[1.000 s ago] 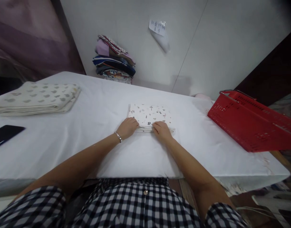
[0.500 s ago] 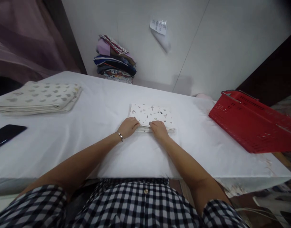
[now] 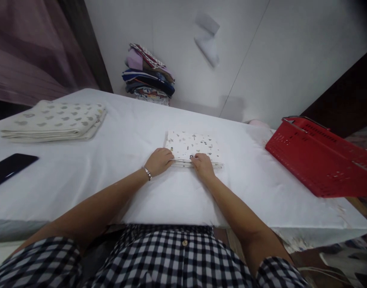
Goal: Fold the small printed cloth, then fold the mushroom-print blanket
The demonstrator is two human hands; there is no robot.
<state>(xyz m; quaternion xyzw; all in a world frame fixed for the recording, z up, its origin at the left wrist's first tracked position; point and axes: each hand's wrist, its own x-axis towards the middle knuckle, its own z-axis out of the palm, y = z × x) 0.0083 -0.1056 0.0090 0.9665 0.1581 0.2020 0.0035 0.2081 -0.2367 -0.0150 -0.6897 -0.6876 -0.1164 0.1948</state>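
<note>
A small folded white cloth (image 3: pixel 194 145) with a sparse dark print lies flat on the white-covered table (image 3: pixel 135 136), in front of my body. My left hand (image 3: pixel 160 161), with a silver bracelet at the wrist, pinches the near left part of its folded edge. The near edge, right of the middle, is between the thumb and fingers of my right hand (image 3: pixel 203 165), where a small dark ring-like shape shows. Layers of the cloth show along the near edge, between and beside the hands.
At the left lie a larger folded cloth (image 3: pixel 59 120) with grey spots and a black phone (image 3: pixel 12 168). A stack of folded fabrics (image 3: pixel 149 76) stands by the wall. A red basket (image 3: pixel 318 158) sits on the table's right side.
The camera view has shifted slightly. My left hand has slid a little to the left along the cloth's near edge; my right hand keeps its hold.
</note>
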